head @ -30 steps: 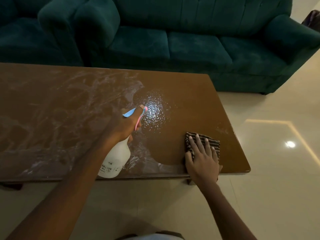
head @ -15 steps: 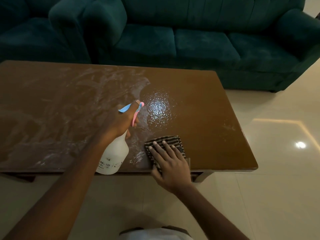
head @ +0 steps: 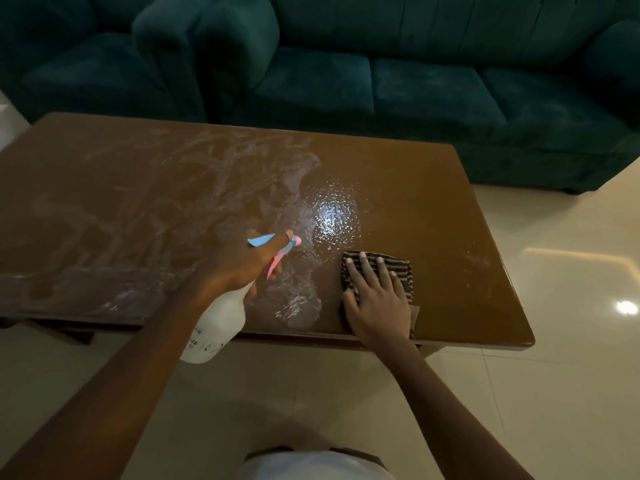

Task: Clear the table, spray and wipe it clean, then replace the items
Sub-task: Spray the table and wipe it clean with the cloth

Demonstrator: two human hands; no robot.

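Left hand (head: 239,268): grips spray bottle (head: 216,327) at desk (head: 433,209) near edge.
Right hand (head: 375,299): fingers spread, pressing striped cloth (head: 401,268).

Dim room; ceiling-light glare on wet table (head: 433,188).

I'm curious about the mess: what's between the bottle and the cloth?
Between bottle and cloth: only white foamy streaks on the wet table, in the head view.

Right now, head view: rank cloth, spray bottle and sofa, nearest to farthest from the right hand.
1. cloth, flat under the right hand.
2. spray bottle, to its left.
3. sofa, beyond the table's far edge.
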